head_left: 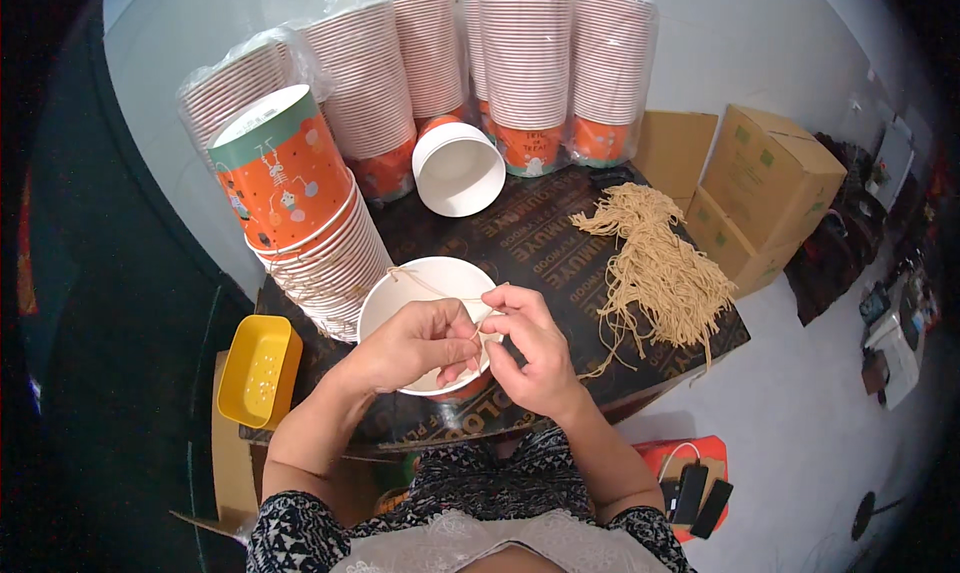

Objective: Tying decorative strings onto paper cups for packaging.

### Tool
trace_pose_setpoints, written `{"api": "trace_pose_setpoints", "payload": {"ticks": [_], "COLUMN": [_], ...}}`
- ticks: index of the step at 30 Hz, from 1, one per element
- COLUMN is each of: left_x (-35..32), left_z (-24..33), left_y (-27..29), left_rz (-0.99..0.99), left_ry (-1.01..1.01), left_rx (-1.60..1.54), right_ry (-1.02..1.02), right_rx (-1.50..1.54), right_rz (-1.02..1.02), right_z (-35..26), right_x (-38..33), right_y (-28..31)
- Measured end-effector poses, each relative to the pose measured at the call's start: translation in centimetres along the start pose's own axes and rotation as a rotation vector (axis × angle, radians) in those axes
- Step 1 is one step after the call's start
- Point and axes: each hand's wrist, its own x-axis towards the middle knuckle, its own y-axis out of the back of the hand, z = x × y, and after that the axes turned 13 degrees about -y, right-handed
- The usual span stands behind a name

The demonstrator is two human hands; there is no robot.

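Observation:
A white-lined paper bucket (385,298) stands in front of me at the table's near edge. A tan cord (415,281) is fastened at its far rim and runs toward my fingers. My left hand (425,348) is over the bucket with thumb and fingers pinched on the cord. Close beside it, my right hand (533,353) pinches the cord too, fingers bent; the exact loop between the fingertips is partly hidden. To the right lies a heap of loose tan cords (665,273). On the left leans a stack of orange-and-green buckets (290,178) with cords hanging on its lower rims.
Tall plastic-wrapped bucket stacks (525,63) line the wall behind the dark printed tabletop (540,238). Another bucket (458,173) lies tipped toward me. A yellow tub (240,383) with small white bits sits at the left edge. Cardboard boxes (770,173) stand at right.

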Motion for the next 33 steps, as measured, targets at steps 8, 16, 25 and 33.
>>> {"api": "trace_pose_setpoints", "payload": {"ticks": [8,16,25,33], "left_x": [0.2,0.2,0.6,0.7], "left_z": [0.1,0.1,0.4,-0.1], "left_y": [-0.2,-0.4,-0.7,-0.7], "left_rz": [-0.017,0.015,0.046,0.078], "left_ry": [-0.017,-0.037,0.015,0.023], "left_rx": [0.076,0.065,0.192,0.161], "right_ry": [-0.007,-0.071,0.003,0.05], "right_rx": [0.022,0.021,-0.068,-0.109], "right_rz": [-0.012,0.013,0.101,0.138], "right_z": [-0.4,-0.9,-0.5,-1.0], "right_x": [0.1,-0.4,-0.5,-0.7], "right_y": [0.5,0.1,-0.7,-0.6]}}
